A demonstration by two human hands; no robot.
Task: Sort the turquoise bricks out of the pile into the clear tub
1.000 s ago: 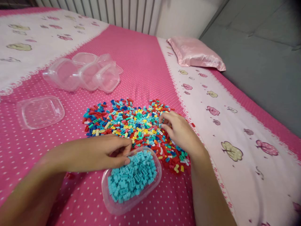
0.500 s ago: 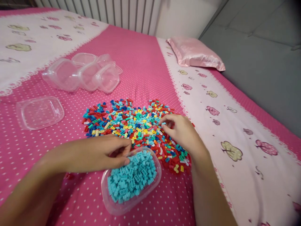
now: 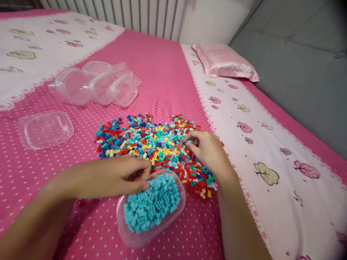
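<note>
Right hand: right hand over the right side of the brick pile, thumb and forefinger curled nearly together; light blue shows by the tips, but cannot tell whether a brick is gripped.
Left hand: left hand at the tub's upper left edge, fingers curled in, thumb tip by the blue bricks; cannot tell whether it has hold of anything.
Tub: clear plastic tub, rounded corners, between the forearms, near side of the pile.
In tub: light-blue bricks, heaped, one colour.
Pile: mixed brick pile, loose on the bed, just beyond the tub; red, blue, yellow, green, white, light blue.
Stray: red piece beside left forearm.
Left of pile: clear lid-like piece, lying flat.
Beyond: clear containers, clustered.
Bed: pink dotted sheet, white tree-print bands.
Far right: pink pillow near grey padded panel.
</note>
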